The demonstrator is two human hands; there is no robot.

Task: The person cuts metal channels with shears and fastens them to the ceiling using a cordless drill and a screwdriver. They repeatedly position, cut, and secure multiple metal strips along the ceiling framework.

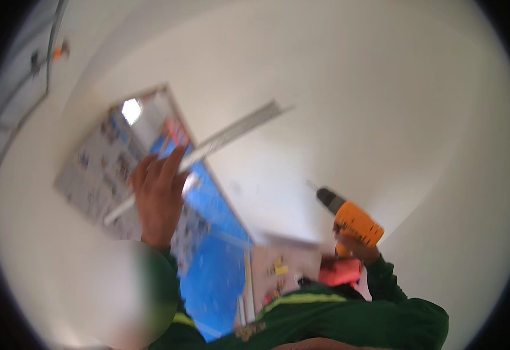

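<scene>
On my feed, my left hand (160, 198) raised with fingers curled, left forearm (167, 265) partly hidden, my right hand (357, 246) lower, fingers wrapped in a grip, right forearm (385, 281) angled upward

One drill (360, 223), one held strip (234, 135), two hands (159, 195) (361, 249)

I see a dark green top (360, 324), its long right sleeve (381, 281) wrinkled and ending at the wrist. A bright yellow-green band (304, 298) crosses the front, with a small tan marking (250, 332) below it, perhaps lettering or a badge; blur keeps me from telling. The left sleeve (169, 262) matches. Left hand (159, 195) and right hand (360, 249) are bare.
</scene>
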